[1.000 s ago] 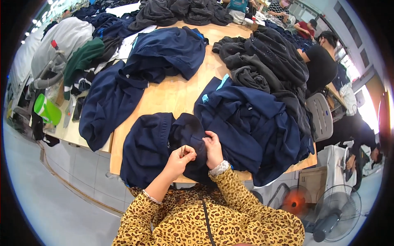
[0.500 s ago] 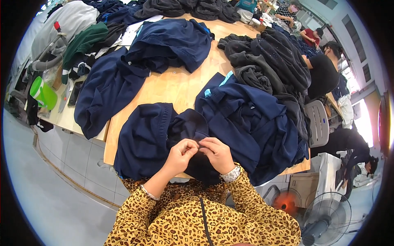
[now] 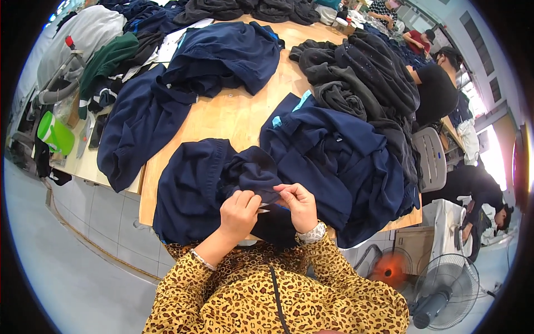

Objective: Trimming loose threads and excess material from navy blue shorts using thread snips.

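A navy garment with a gathered band lies bunched at the table's near edge, its darker inside partly turned out. My left hand is closed over thread snips; only their pale pointed blades show beside the fingers, close to the cloth. Between thumb and fingertips, my right hand pinches an edge of the same garment, slightly lifted. Both hands are near each other above my lap. Touching the garment on its right is a heap of navy garments with light-blue trim.
More navy clothing is spread at the far left of the wooden table. Dark grey garments are piled far right. A green bucket stands on the left side table. Fans and a chair stand right; several people work beyond.
My hands have moved apart from a fingertip-to-fingertip pinch. The left has turned over, bringing the snips' blades into sight, while the right draws the cloth edge up and right.
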`<act>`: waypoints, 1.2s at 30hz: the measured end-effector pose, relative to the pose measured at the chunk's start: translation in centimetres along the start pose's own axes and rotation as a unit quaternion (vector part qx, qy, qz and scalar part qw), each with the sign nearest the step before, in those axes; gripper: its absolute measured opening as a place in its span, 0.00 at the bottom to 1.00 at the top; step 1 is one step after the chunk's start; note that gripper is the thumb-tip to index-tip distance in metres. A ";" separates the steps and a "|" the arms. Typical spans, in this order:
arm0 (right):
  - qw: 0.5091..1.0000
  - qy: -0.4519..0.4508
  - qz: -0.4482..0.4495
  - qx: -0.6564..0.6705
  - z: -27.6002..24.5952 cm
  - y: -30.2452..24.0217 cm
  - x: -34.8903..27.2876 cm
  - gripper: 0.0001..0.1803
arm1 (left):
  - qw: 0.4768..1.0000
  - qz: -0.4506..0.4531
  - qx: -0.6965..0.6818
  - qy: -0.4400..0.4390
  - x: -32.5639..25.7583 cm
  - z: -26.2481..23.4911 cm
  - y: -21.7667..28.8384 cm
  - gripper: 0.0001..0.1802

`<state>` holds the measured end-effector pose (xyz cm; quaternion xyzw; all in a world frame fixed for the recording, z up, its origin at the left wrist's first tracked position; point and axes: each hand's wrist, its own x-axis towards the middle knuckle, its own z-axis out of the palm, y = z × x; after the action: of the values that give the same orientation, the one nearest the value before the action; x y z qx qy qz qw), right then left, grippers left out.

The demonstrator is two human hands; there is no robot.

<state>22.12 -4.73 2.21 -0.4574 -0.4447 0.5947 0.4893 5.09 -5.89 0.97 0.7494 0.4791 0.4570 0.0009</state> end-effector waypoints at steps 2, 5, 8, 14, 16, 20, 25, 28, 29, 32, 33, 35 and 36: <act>0.996 0.001 0.039 0.083 -0.4 0.3 0.3 0.06 | 1.000 0.016 0.015 -0.017 -0.5 0.4 -0.6 0.17; 0.982 -0.020 0.077 0.171 -1.0 0.5 0.6 0.06 | 0.997 0.017 0.018 -0.067 -1.1 0.0 -0.2 0.20; 0.977 -0.020 0.106 0.186 -1.1 0.2 0.6 0.06 | 0.990 -0.050 -0.042 -0.123 0.0 -2.0 1.2 0.22; 0.984 -0.009 0.115 0.136 -0.7 0.4 0.4 0.07 | 0.949 -0.127 -0.187 -0.220 3.7 -5.0 1.1 0.24; 0.987 -0.002 0.103 0.125 -0.2 0.1 0.4 0.07 | 0.937 -0.125 -0.137 -0.296 5.0 -5.1 1.5 0.20; 0.989 0.001 0.091 0.115 0.3 -0.1 0.5 0.08 | 0.910 -0.134 -0.090 -0.383 6.6 -4.3 1.7 0.16; 0.994 0.001 0.074 0.081 0.8 -0.2 0.8 0.08 | 0.904 -0.112 -0.020 -0.412 6.9 -3.9 1.8 0.14; 0.995 -0.002 0.070 0.067 1.0 -0.3 0.9 0.07 | 0.912 -0.101 -0.006 -0.398 6.7 -3.9 2.1 0.15; 0.995 -0.002 0.071 0.068 1.0 -0.3 0.9 0.07 | 0.911 -0.102 -0.006 -0.399 6.7 -3.9 2.1 0.15; 0.997 -0.013 0.065 0.032 0.9 -0.1 1.1 0.07 | 0.909 -0.091 -0.002 -0.406 6.9 -3.9 2.3 0.14; 0.998 -0.012 0.060 0.033 1.0 -0.1 1.1 0.07 | 0.907 -0.094 -0.001 -0.411 7.0 -3.9 2.3 0.14; 0.998 -0.013 0.055 0.033 1.1 0.0 1.1 0.07 | 0.904 -0.097 0.000 -0.416 7.0 -3.9 2.2 0.14; 0.999 -0.010 0.048 0.012 1.2 -0.1 1.1 0.07 | 0.904 -0.099 0.000 -0.416 7.0 -3.9 2.2 0.14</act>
<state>20.85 -3.73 2.38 -0.4662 -0.4200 0.6274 0.4611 4.86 -3.70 8.99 0.8201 0.5069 0.1015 0.2453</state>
